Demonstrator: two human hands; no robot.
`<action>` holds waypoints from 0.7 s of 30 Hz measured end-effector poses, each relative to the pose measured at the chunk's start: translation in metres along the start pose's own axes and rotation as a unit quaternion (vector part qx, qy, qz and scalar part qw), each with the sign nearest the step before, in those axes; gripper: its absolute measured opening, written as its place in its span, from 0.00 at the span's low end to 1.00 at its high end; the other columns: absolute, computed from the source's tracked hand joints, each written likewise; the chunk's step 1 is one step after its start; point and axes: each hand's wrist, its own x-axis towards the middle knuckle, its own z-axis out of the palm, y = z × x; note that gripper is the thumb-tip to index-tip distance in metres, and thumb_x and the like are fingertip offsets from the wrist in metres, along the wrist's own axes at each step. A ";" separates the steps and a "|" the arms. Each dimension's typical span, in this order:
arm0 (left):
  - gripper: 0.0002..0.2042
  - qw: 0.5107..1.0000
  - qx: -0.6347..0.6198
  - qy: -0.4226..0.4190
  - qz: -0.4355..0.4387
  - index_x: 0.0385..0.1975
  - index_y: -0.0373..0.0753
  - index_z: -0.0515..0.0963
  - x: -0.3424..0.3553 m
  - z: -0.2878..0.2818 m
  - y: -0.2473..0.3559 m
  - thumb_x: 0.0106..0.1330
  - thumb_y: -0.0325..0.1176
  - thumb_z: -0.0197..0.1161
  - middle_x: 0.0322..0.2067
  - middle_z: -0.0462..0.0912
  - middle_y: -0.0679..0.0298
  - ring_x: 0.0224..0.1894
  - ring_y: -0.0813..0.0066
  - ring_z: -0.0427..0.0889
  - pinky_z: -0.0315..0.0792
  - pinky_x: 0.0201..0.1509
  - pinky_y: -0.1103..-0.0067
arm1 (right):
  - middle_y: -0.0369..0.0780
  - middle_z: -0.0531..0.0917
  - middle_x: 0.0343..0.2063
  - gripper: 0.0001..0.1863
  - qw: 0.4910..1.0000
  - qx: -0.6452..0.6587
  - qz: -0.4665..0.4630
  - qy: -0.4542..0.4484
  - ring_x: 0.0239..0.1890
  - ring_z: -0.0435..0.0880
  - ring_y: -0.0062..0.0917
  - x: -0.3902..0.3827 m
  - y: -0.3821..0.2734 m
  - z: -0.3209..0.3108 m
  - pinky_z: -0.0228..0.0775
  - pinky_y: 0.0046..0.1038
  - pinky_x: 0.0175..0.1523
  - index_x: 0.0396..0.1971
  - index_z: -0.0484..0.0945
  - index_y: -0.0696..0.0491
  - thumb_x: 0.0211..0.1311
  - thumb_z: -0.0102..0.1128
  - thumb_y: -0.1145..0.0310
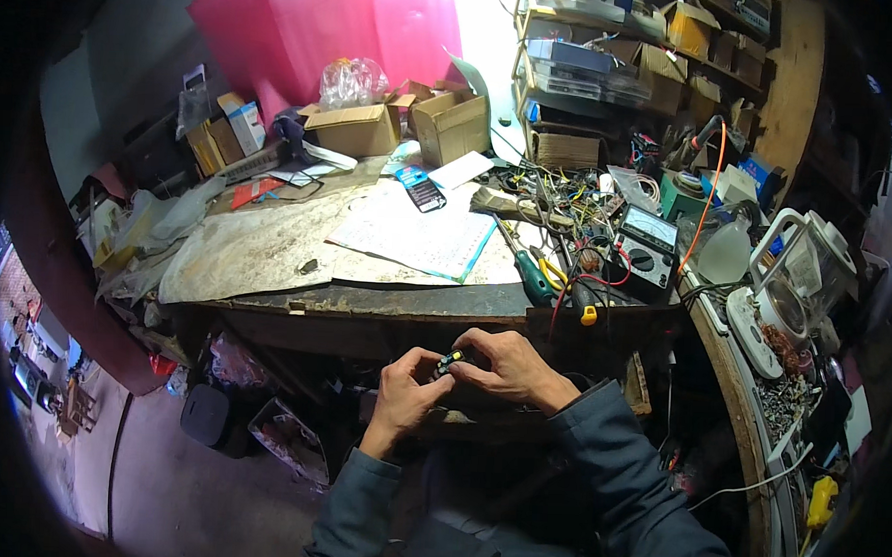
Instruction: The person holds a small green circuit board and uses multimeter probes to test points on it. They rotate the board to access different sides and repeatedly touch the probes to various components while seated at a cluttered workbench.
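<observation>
Close in front of the workbench edge, my left hand (pixel 406 390) and my right hand (pixel 505 367) meet around a small dark electronic part (pixel 449 361) with a bright yellowish patch. Thumbs and fingertips of both hands pinch it from either side. Its exact kind is too small to make out. Beyond my hands, on the bench, lies an open paper sheet or booklet (pixel 418 233). To the right of it are a green-handled screwdriver (pixel 534 278), yellow-handled pliers (pixel 552 272) and an analog multimeter (pixel 648 248) with a red lead.
Tangled wires (pixel 576 200) cover the bench's right part. Cardboard boxes (pixel 358 130) stand at the back, and crowded shelves (pixel 610 73) rise at the back right. A glass jug (pixel 805 257) and loose small parts (pixel 790 408) sit on the right side surface. A bin (pixel 291 440) stands below left.
</observation>
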 end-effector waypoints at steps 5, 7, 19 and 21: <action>0.12 1.000 0.004 -0.015 -0.012 0.41 0.32 0.82 0.001 -0.001 -0.005 0.60 0.29 0.73 0.32 0.87 0.64 0.34 0.82 0.84 0.77 0.38 0.82 | 0.44 0.78 0.18 0.16 0.999 -0.039 0.006 -0.015 0.20 0.79 0.36 -0.001 0.003 0.000 0.69 0.34 0.28 0.44 0.80 0.57 0.65 0.66 0.60; 0.13 0.999 0.025 -0.016 -0.012 0.41 0.32 0.82 0.001 0.000 -0.003 0.60 0.30 0.74 0.32 0.88 0.63 0.34 0.82 0.84 0.78 0.38 0.82 | 0.45 0.78 0.18 0.16 0.999 -0.033 0.000 -0.014 0.21 0.79 0.36 -0.001 0.002 0.001 0.69 0.35 0.28 0.44 0.80 0.58 0.65 0.66 0.62; 0.13 1.000 -0.003 0.010 0.016 0.43 0.32 0.83 -0.003 0.000 0.006 0.62 0.30 0.73 0.34 0.88 0.64 0.36 0.81 0.84 0.78 0.42 0.81 | 0.45 0.79 0.20 0.15 0.999 -0.031 -0.013 -0.013 0.23 0.81 0.39 -0.002 0.003 0.003 0.70 0.36 0.30 0.45 0.79 0.57 0.66 0.65 0.61; 0.12 1.000 -0.012 0.015 0.011 0.43 0.32 0.83 -0.003 0.000 0.009 0.62 0.30 0.73 0.33 0.88 0.64 0.36 0.81 0.84 0.78 0.42 0.81 | 0.45 0.81 0.21 0.16 0.999 -0.034 0.005 -0.026 0.24 0.82 0.39 -0.001 -0.001 -0.001 0.71 0.35 0.31 0.45 0.79 0.57 0.67 0.65 0.61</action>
